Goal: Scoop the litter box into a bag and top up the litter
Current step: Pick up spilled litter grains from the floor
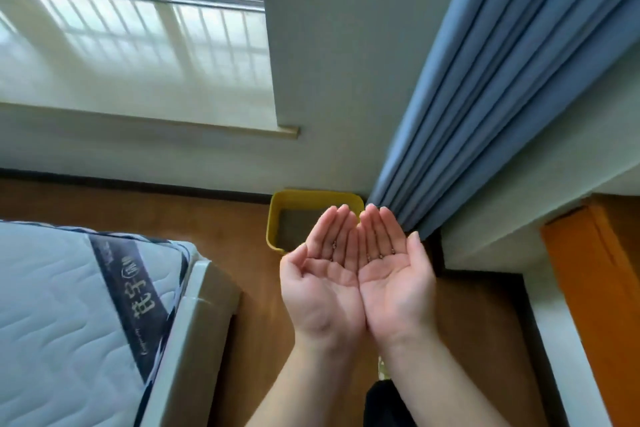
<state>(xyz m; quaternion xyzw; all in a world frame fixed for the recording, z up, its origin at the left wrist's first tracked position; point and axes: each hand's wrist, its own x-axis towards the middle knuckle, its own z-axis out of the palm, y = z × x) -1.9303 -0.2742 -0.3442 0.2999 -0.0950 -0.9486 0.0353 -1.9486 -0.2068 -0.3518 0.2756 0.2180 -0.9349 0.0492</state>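
Head view: your left hand [320,282] and right hand [393,274] are raised palms up, little-finger edges touching, each grip spread apart and holding nothing. A few dark grains sit on the fingers [375,246]. The yellow litter box [277,218] stands on the wooden floor [221,232] in the corner by the wall, just beside the blue curtain [485,87], with grey litter [294,229] inside. A mattress [69,305] lies at left.

head: worn high | faces forward-down | hands near | floor corner beyond
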